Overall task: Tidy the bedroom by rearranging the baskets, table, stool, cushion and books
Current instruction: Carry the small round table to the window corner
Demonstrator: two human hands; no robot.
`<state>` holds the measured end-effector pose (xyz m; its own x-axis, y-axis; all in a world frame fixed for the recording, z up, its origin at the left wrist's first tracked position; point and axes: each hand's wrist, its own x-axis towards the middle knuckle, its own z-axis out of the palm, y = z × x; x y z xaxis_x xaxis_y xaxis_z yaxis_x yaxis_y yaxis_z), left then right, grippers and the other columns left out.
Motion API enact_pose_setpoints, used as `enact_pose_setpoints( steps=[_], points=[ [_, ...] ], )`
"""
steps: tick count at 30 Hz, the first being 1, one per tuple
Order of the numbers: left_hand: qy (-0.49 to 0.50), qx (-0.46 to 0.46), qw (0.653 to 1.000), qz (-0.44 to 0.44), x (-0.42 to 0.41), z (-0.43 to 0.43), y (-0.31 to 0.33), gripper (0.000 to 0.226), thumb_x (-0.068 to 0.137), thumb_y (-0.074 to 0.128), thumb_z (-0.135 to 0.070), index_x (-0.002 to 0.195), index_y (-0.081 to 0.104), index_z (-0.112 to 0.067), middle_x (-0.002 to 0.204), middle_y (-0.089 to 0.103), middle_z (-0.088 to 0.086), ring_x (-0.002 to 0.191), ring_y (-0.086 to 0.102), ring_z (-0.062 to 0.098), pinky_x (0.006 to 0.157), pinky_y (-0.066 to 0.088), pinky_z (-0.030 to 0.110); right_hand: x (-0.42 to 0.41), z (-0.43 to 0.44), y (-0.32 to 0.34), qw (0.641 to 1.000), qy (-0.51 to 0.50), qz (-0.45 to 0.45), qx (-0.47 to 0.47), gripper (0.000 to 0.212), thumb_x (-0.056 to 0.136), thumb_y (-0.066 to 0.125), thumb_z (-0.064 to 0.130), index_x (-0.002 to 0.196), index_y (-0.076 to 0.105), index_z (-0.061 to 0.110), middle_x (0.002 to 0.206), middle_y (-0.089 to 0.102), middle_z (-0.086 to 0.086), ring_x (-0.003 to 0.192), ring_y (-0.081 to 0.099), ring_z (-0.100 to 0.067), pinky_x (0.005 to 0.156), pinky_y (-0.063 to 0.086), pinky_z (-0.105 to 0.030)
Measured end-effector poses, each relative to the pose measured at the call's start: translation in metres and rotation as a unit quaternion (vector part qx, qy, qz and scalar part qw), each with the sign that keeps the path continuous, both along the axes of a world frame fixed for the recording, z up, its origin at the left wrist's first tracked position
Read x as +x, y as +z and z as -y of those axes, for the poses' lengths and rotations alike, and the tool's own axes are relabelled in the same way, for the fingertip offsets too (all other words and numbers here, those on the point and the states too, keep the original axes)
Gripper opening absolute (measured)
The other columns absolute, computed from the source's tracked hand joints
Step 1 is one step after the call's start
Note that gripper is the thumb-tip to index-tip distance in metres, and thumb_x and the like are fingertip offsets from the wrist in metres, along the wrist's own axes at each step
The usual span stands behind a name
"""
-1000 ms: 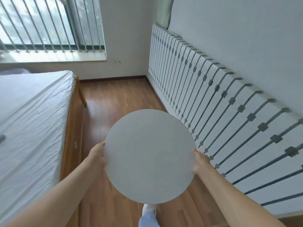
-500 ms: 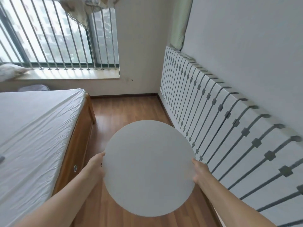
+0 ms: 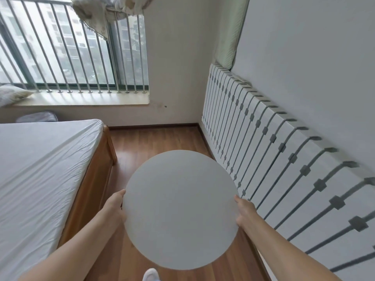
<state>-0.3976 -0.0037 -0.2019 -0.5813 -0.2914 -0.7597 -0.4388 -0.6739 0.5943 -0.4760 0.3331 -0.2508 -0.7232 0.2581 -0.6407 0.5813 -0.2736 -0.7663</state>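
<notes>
a bed (image 3: 40,169) under a white sheet filled the left of the frame, with a pale cushion (image 3: 12,94) on the window sill (image 3: 81,100) at upper left. at lower centre the left hand (image 3: 114,203) gripped the left rim of a round white table (image 3: 180,209), thumb on the edge and fingers curled beneath, out of sight. the table was held over the wooden floor (image 3: 162,138). the right hand (image 3: 245,211) clamped the right rim likewise, just beside a white slatted panel (image 3: 274,159) along the right wall.
</notes>
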Motion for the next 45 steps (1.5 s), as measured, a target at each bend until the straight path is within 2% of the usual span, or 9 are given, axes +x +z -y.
enact_pose_setpoints(
  steps=[7,11,15,19,24,31,35,40,45],
  points=[
    [-0.006,0.023,1.000,-0.007,-0.107,0.040,0.007,0.031,0.102,0.037,-0.025,0.083,0.055,-0.007,0.061,0.065,0.012,0.069,0.055,0.027,0.077,0.045,0.042,-0.106,0.042,0.003,1.000,-0.015,0.008,0.004,0.015,0.095,0.057,0.013,0.091,0.058,-0.001,0.104,0.062,-0.021,0.089,0.061,-0.035,0.078,0.051,-0.047],
    [-0.019,0.011,1.000,-0.013,-0.165,0.061,0.022,0.032,0.102,0.035,-0.021,0.079,0.053,-0.006,0.041,0.061,0.007,0.064,0.058,0.027,0.063,0.044,0.040,-0.163,0.065,0.006,0.999,-0.033,0.010,0.003,0.016,0.096,0.056,0.013,0.093,0.058,-0.003,0.101,0.060,-0.020,0.090,0.060,-0.035,0.078,0.050,-0.047],
    [-0.021,0.003,1.000,-0.018,-0.223,0.081,0.030,0.029,0.101,0.038,-0.020,0.079,0.053,-0.009,0.078,0.058,0.008,0.071,0.052,0.023,0.067,0.045,0.041,-0.215,0.083,0.006,0.999,-0.045,0.007,-0.008,0.018,0.095,0.057,0.014,0.080,0.055,0.004,0.100,0.061,-0.020,0.088,0.061,-0.035,0.075,0.052,-0.046],
    [-0.020,0.007,1.000,-0.015,-0.275,0.095,0.026,0.029,0.101,0.039,-0.023,0.082,0.055,-0.009,0.088,0.054,0.007,0.074,0.054,0.023,0.081,0.044,0.041,-0.264,0.095,0.006,0.999,-0.044,0.005,-0.007,0.015,0.095,0.057,0.015,0.090,0.058,0.001,0.102,0.061,-0.020,0.088,0.061,-0.035,0.071,0.052,-0.043],
    [-0.001,-0.007,1.000,0.005,-0.344,0.103,0.016,0.026,0.100,0.044,-0.025,0.082,0.055,-0.009,0.085,0.051,0.004,0.071,0.051,0.019,0.060,0.042,0.036,-0.331,0.103,0.002,1.000,-0.026,0.010,-0.006,0.015,0.096,0.056,0.014,0.089,0.056,0.001,0.107,0.061,-0.020,0.092,0.060,-0.035,0.081,0.051,-0.049],
    [0.037,0.001,0.999,0.016,-0.443,0.087,0.006,0.030,0.100,0.043,-0.026,0.077,0.051,-0.009,0.080,0.050,0.005,0.067,0.050,0.020,0.063,0.043,0.036,-0.443,0.099,-0.002,1.000,-0.006,0.018,-0.006,0.031,0.094,0.058,0.014,0.118,0.056,-0.006,0.115,0.063,-0.021,0.096,0.062,-0.036,0.089,0.050,-0.054],
    [0.068,0.013,0.997,0.021,-0.499,0.086,0.003,0.024,0.099,0.045,-0.029,0.090,0.054,-0.008,0.085,0.052,0.004,0.071,0.053,0.021,0.083,0.044,0.039,-0.511,0.093,0.009,1.000,0.017,0.020,-0.001,0.032,0.094,0.060,0.016,0.116,0.057,-0.006,0.111,0.063,-0.021,0.096,0.063,-0.037,0.088,0.051,-0.051],
    [0.088,0.027,0.995,0.023,-0.549,0.083,0.001,0.026,0.098,0.044,-0.027,0.080,0.052,-0.012,0.085,0.052,0.002,0.070,0.052,0.018,0.066,0.044,0.035,-0.575,0.095,0.012,0.999,0.028,0.017,0.014,0.033,0.094,0.059,0.017,0.118,0.056,-0.005,0.113,0.063,-0.021,0.102,0.063,-0.039,0.091,0.050,-0.053],
    [0.108,0.021,0.994,0.015,-0.596,0.097,-0.007,0.024,0.099,0.044,-0.033,0.103,0.056,-0.014,0.085,0.050,0.002,0.069,0.050,0.016,0.080,0.041,0.033,-0.626,0.107,0.008,0.999,0.044,0.020,0.016,0.031,0.094,0.058,0.017,0.115,0.056,-0.006,0.109,0.062,-0.020,0.101,0.062,-0.038,0.093,0.049,-0.053]
  ],
)
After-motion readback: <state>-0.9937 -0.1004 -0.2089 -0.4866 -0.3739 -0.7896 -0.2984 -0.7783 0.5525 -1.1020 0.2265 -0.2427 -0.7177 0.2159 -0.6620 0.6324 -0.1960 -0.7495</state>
